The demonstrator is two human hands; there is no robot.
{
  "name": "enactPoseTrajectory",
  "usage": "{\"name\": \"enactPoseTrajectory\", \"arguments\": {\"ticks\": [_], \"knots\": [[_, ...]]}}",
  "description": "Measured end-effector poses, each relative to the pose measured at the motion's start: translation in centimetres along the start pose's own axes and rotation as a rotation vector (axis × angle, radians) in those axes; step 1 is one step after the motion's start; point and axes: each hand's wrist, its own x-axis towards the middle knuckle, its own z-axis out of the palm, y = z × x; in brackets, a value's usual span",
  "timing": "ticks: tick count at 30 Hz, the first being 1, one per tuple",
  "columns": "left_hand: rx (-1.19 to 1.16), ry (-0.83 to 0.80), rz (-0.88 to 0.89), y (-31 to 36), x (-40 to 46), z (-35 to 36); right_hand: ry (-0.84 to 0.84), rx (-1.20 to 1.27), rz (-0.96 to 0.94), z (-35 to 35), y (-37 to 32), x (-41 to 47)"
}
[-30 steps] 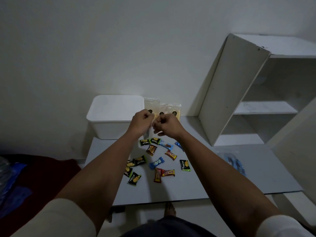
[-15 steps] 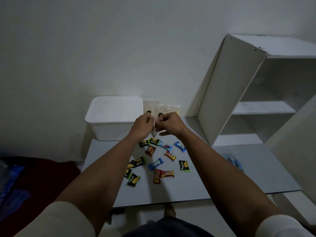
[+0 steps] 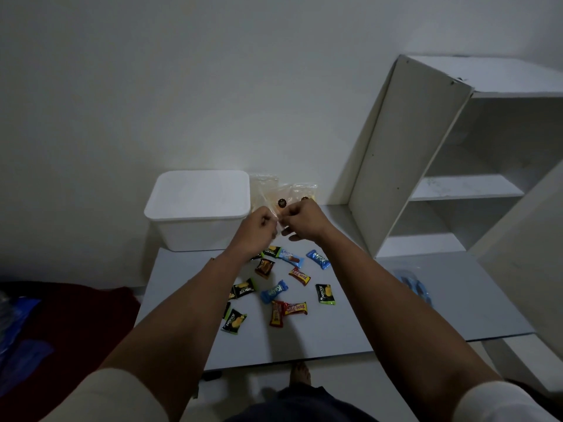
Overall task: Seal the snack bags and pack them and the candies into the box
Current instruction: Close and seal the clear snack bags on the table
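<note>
**Sealing under way, nothing packed yet**

At about ten o'clock on the pale tabletop (image 3: pixel 350 327) stands the white box (image 3: pixel 198 208), its lid on; whether anything is already inside cannot be seen. Just right of it, at twelve o'clock against the wall, two more clear snack bags (image 3: pixel 300 193) with dark round stickers stand upright, and it is too dim to tell whether their tops are closed.

In front of them the left hand (image 3: pixel 256 231) and right hand (image 3: pixel 301 222) meet, each pinching with thumb and fingers the top of one thin clear snack bag (image 3: pixel 277 228) held between them above the table, apparently pressing its seal shut.

Below the hands, from the centre down toward six o'clock, the wrapped candies (image 3: pixel 281 287) lie scattered loose: black-and-green Nextar packs, blue Kalpa pieces, red Beng-Beng bars, an orange-brown one. None has gone into the box.

At three o'clock lies a flat blue-tinted plastic packet (image 3: pixel 412 284), and behind it a white shelf unit (image 3: pixel 457 178) stands with bare shelves.

By my reading the job is at an early stage: bag sealing in hand, the lid to come off, then bags and every candy to be loaded.
</note>
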Motion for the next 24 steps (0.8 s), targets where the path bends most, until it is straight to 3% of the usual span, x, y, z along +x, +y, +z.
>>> {"name": "enactPoseTrajectory", "arguments": {"ticks": [6, 9, 13, 18, 24], "knots": [[-0.043, 0.222, -0.071, -1.5, 2.3, 0.4, -0.05, -0.119, -0.09, -2.9, 1.7, 0.6], [-0.022, 0.114, -0.166, -2.5, 4.1, 1.4, -0.104, -0.051, -0.104, -4.8, 2.8, 1.3], [-0.188, -0.021, -0.206, -3.5, 6.7, 3.9, -0.101, 0.094, -0.033, -7.5, 4.9, 3.2], [-0.328, 0.025, -0.254, -4.1, 10.9, 8.1, 0.029, 0.347, 0.076, -9.8, 9.6, 6.5], [-0.379, 0.017, -0.35, -5.0, 18.5, 14.9, 0.157, 0.232, 0.166, -9.5, 18.2, 13.3]]}}
